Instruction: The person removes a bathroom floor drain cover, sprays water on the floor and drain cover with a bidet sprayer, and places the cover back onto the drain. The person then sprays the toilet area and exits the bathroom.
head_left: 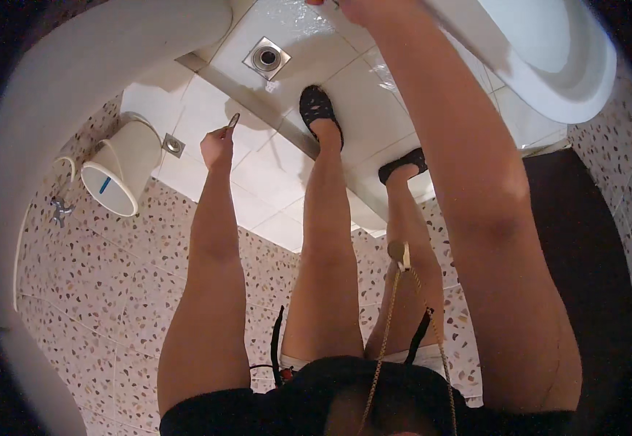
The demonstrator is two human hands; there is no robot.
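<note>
My left hand (216, 149) is closed in a pinch above the white floor tiles, left of my feet. From it sticks up a small slim object (235, 120) with a dark edge, too small to name. My right arm reaches far forward, and my right hand (363, 9) is cut by the top edge of the picture. Its fingers are mostly out of sight; a bit of something greenish shows by them, too little to make out. Wet, shiny tile (298, 18) lies below and left of that hand.
A white washbasin (577, 102) juts in at the upper right. Square metal drains (266, 58) are set in the floor, beside a low ledge (258, 109). A white bucket (131, 156) stands at left near a wall tap (62, 211). My feet wear black openwork shoes (319, 109).
</note>
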